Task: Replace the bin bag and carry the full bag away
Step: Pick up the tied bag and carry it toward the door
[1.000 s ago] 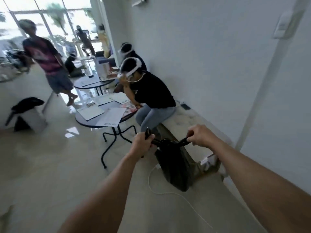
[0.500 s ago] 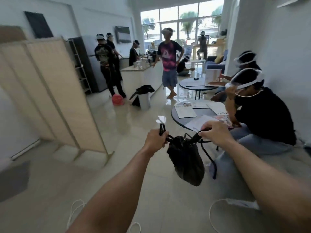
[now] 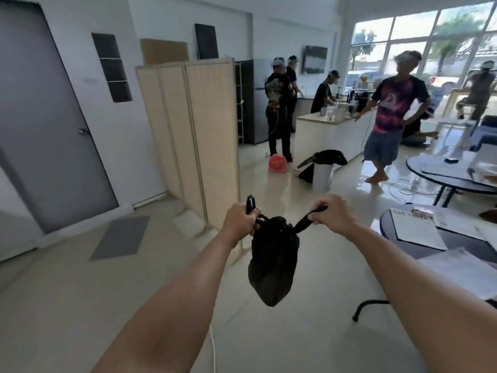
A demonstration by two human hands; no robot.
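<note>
Head view, looking down along two bare forearms stretched forward over a pale tiled floor. Left hand fisted tight around one twisted handle of a black bin bag; the handle's loop end sticks up above the knuckles. Right hand pinched closed on the other handle, pulling it out to the side. Bag hangs between the two hands, clear of the floor, bulging at the bottom, neck drawn narrow.

A thin white cable lies on the floor below the left forearm. Right of the bag, a round dark tabletop with white papers on it. Left, a grey floor mat in front of a grey door.

Further on, a beige folding screen stands on the floor. Beyond it, a small white bin with a black bag draped over its rim, and a red-orange bag on the floor near it. A second round tabletop at right.

Far end: a white counter, several people standing around it, one barefoot person in a pink and black shirt mid-room, big bright windows behind.
</note>
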